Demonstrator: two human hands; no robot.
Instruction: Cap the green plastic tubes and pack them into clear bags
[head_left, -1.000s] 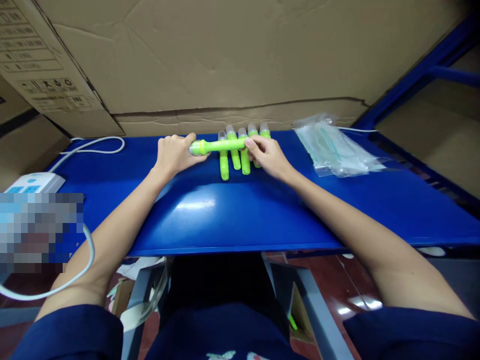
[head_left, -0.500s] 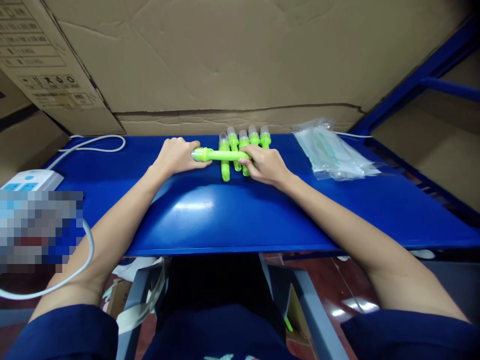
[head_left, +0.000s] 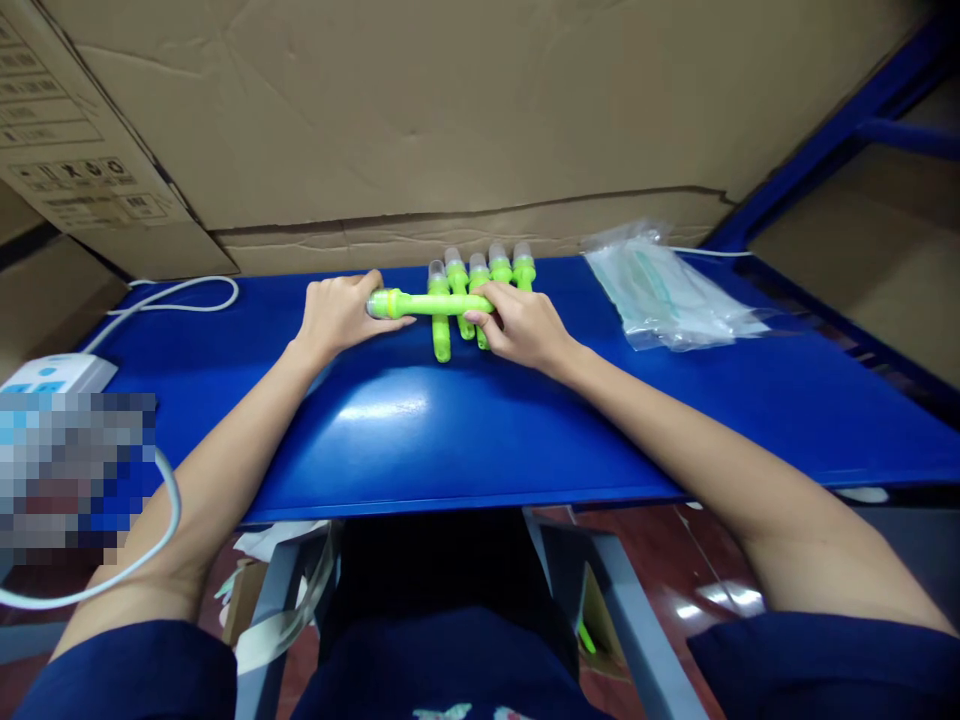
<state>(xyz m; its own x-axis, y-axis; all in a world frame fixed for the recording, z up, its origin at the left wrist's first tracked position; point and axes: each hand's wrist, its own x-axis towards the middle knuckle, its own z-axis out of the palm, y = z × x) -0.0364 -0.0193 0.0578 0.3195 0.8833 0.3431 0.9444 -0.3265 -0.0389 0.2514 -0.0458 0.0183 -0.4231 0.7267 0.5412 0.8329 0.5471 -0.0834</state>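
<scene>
A lime-green, flashlight-shaped stick (head_left: 431, 305) with a clear head lies sideways between my two hands, above the others. My left hand (head_left: 337, 312) is closed around the clear head at its left end, with the fingers partly hidden behind. The right end is pinched between the thumb and fingers of my right hand (head_left: 517, 322). Just behind and beneath, several matching green sticks (head_left: 441, 345) lie side by side on the blue table (head_left: 480, 430), clear heads pointing away from me. My right hand covers part of some of them.
At the right lies a clear plastic bag (head_left: 667, 290) with pale, flat contents. A white power strip (head_left: 64, 375) and its white cable (head_left: 180, 295) are at the left. Cardboard (head_left: 465, 120) stands along the back, and a blue metal frame (head_left: 832, 130) rises at the right.
The view has shifted slightly, and the table things appear a little further left. Both hands keep hold of the same green stick, which stays nearly level.
</scene>
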